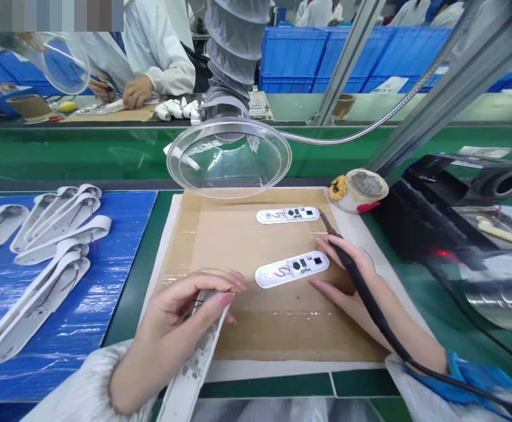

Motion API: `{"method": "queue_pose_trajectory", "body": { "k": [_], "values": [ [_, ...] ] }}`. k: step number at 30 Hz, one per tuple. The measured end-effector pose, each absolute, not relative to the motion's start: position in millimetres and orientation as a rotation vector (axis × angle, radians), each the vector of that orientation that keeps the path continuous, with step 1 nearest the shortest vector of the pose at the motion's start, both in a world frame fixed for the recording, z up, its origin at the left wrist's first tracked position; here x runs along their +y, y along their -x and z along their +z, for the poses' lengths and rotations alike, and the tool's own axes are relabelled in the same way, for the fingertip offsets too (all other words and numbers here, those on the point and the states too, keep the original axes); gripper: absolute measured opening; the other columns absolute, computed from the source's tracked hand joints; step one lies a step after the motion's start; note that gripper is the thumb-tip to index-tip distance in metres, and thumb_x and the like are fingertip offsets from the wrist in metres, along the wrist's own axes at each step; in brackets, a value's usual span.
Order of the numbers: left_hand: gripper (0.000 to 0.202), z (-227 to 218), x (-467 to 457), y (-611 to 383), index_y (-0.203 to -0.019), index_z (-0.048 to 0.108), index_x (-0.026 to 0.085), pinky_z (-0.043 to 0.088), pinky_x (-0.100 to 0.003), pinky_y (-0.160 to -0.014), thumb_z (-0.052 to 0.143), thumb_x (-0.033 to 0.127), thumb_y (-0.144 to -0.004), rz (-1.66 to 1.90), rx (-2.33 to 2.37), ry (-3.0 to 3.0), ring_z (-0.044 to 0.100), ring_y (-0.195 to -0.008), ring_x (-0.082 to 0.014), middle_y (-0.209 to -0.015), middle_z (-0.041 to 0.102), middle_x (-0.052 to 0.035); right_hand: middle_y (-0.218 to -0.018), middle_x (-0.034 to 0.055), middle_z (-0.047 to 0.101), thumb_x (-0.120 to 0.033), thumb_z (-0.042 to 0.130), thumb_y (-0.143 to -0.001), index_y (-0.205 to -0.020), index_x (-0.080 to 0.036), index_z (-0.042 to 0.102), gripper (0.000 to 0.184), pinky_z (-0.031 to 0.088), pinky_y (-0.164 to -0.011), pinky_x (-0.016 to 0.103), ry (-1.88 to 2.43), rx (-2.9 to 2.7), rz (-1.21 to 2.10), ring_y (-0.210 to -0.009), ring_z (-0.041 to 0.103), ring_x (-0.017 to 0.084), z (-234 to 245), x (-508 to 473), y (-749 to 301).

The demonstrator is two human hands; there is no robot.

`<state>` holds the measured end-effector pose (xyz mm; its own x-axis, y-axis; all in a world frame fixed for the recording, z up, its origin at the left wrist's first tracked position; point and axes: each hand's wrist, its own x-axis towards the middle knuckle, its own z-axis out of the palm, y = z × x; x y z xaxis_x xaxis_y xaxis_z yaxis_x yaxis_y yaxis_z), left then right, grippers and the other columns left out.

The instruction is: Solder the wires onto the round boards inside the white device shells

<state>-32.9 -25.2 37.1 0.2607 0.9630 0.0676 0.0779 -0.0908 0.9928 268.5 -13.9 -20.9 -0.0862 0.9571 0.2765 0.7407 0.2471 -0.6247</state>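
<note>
My left hand point(190, 316) pinches a long white plastic housing point(194, 363), which slants down to the bottom edge of the view. Red and dark wires show at its upper end, partly hidden by my fingers. My right hand point(352, 281) holds a soldering iron point(348, 258) lying across its fingers, the tip near the right end of the far white oval panel point(287, 215). Thumb and fingertips of this hand are spread beside the right end of the nearer white oval panel point(292, 269). Both panels carry small dark components and red wires, and lie on the cardboard point(238, 240).
Several white housings point(40, 293) lie on a blue sheet point(119, 258) at left. A clear fume hood point(229, 158) hangs over the cardboard's far edge. At right stand a round pot point(364, 187) and a black soldering station point(405, 217). Across the bench a co-worker's hands point(137, 92) handle parts.
</note>
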Motion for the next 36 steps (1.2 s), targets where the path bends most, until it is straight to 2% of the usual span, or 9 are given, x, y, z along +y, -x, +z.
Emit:
{"method": "queue_pose_trajectory", "body": {
  "k": [5,10,14,20,24,26,28,30,36],
  "values": [
    [0.016,41.5,-2.6,40.7,-0.101,0.070,0.021,0.057,-0.025,-0.098,0.064,0.010,-0.091,0.881,0.863,-1.978,0.070,-0.103,-0.0147,-0.102,0.075,-0.0014,-0.128,0.0037,0.063,-0.029,0.078,-0.081,-0.144,-0.037,0.039,0.075,0.062,-0.088,0.042,1.532,-1.786,0.747,-0.095,0.070,0.022,-21.8,-23.4,-252.9],
    [0.019,34.9,30.8,26.6,-0.101,0.067,0.012,0.056,-0.037,-0.101,0.048,0.009,-0.097,0.650,0.681,-2.781,0.060,-0.124,-0.0246,-0.118,0.069,-0.0117,-0.132,0.0022,0.060,-0.020,0.075,-0.084,-0.148,-0.039,0.031,0.080,0.060,-0.095,0.038,1.355,-1.850,0.927,-0.105,0.067,0.020,-19.8,-41.6,-217.2],
    [0.027,18.0,41.6,2.0,-0.088,0.067,0.005,0.053,-0.048,-0.102,0.042,0.008,-0.098,0.512,0.664,-3.148,0.056,-0.126,-0.0326,-0.119,0.067,-0.0200,-0.149,0.0067,0.045,-0.019,0.078,-0.081,-0.149,-0.035,0.031,0.084,0.064,-0.081,0.028,1.329,-1.753,0.792,-0.098,0.070,0.018,-27.3,-50.2,-195.2],
    [0.019,3.3,12.4,0.0,-0.087,0.066,0.016,0.025,-0.054,-0.120,0.050,0.013,-0.097,0.666,1.019,-2.641,0.040,-0.138,-0.0252,-0.135,0.058,-0.0074,-0.141,0.0084,0.054,-0.022,0.081,-0.079,-0.148,-0.031,0.036,0.082,0.064,-0.080,0.027,1.387,-1.702,0.627,-0.089,0.070,0.016,-27.4,-46.3,-178.4],
    [0.014,0.0,-1.3,6.3,-0.087,0.066,0.021,0.018,-0.055,-0.120,0.055,0.017,-0.096,0.736,1.139,-2.479,0.041,-0.137,-0.0226,-0.132,0.060,-0.0034,-0.124,0.0031,0.067,-0.023,0.074,-0.086,-0.140,-0.032,0.047,0.062,0.061,-0.087,0.029,1.367,-1.596,0.673,-0.095,0.071,0.017,-17.5,-48.0,-188.3],
    [0.015,-0.4,-1.3,5.4,-0.085,0.066,0.022,0.016,-0.055,-0.119,0.056,0.018,-0.095,0.739,1.162,-2.450,0.043,-0.135,-0.0222,-0.130,0.061,-0.0029,-0.093,-0.0013,0.074,-0.025,0.066,-0.092,-0.128,-0.030,0.059,0.037,0.060,-0.084,0.031,1.350,-1.466,0.576,-0.080,0.072,0.016,-11.5,-49.7,-200.7],
    [0.016,-0.4,0.2,3.1,-0.085,0.067,0.022,0.015,-0.054,-0.120,0.056,0.019,-0.095,0.749,1.175,-2.430,0.045,-0.134,-0.0215,-0.129,0.062,-0.0026,-0.074,-0.0022,0.069,-0.033,0.060,-0.096,-0.114,-0.027,0.070,0.021,0.057,-0.072,0.032,1.283,-1.344,0.394,-0.060,0.065,0.015,-7.6,-49.2,-213.9],
    [0.016,-0.4,1.2,0.8,-0.085,0.067,0.023,0.014,-0.054,-0.120,0.056,0.019,-0.095,0.760,1.192,-2.418,0.046,-0.133,-0.0211,-0.128,0.062,-0.0021,-0.073,-0.0001,0.066,-0.038,0.059,-0.096,-0.103,-0.024,0.074,0.023,0.051,-0.060,0.032,1.233,-1.228,0.292,-0.053,0.058,0.014,-7.2,-46.7,-223.4],
    [0.015,-0.7,-0.8,-1.3,-0.085,0.068,0.023,0.013,-0.053,-0.121,0.057,0.021,-0.094,0.728,1.222,-2.423,0.045,-0.133,-0.0209,-0.128,0.062,-0.0018,-0.068,-0.0003,0.063,-0.026,0.060,-0.091,-0.081,-0.021,0.073,0.017,0.029,-0.036,0.026,1.245,-1.158,0.398,-0.042,0.046,0.010,-15.4,-48.3,-223.1]
  ]
}}
